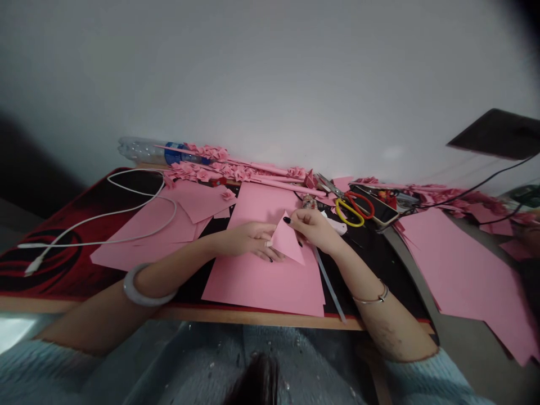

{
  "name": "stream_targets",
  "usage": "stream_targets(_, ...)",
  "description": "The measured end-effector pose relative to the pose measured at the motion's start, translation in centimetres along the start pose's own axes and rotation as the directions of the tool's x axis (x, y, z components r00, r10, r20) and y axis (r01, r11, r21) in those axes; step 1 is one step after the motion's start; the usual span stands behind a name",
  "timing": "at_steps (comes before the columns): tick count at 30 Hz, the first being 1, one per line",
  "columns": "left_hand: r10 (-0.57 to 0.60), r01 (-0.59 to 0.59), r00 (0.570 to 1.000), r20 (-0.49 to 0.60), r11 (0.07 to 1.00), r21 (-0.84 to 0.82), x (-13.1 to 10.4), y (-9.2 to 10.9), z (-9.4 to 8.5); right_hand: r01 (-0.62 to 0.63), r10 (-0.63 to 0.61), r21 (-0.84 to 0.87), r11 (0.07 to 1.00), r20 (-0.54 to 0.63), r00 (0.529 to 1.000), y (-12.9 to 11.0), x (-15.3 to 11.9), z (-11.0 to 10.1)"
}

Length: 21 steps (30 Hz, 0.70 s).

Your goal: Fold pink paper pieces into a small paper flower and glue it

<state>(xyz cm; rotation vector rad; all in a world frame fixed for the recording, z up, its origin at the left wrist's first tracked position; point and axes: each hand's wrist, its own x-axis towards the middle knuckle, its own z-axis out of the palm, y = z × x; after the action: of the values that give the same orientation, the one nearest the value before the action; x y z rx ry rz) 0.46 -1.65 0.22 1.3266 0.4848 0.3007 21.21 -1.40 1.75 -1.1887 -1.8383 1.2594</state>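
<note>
Folded paper triangle [289,244] held between my hands above the big pink sheet [261,289]

Nearest me, a pale strip [331,287] lies along the sheet's right side. Over the sheet's middle, my left hand [248,239] is loosely curled, thumb and fingers taking the triangle's left corner; my right hand [316,228] pinches it near the top, the other fingers bent in. For a clean crease, I'd match the edges first, keep the left corner still, then press outward from the pinch. I can't see the triangle's back, some right fingertips, or whether it touches the sheet. Right of the sheet, my right hand partly covers a white thing [338,226] I can't identify; scissors [340,194] lie beyond it. Past the sheet's far left, paper flowers [219,170] overlap too closely to count, hiding part of a clear bottle [141,151].
</note>
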Motion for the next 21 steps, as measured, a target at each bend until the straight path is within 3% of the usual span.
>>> stream_targets(10, -0.073, 0.071, 0.995, 0.074, 0.997, 0.017, -0.26, 0.28, 0.36, 0.009, -0.009, -0.011, 1.0, -0.016, 1.0, 0.03, -0.05, 0.32)
stream_targets(21, -0.087, 0.087, 0.996, 0.036, 0.996, 0.001, -0.15, 0.47, 0.39, 0.04, -0.042, -0.016, 0.999, -0.174, 0.984, 0.06, 0.17, 0.44)
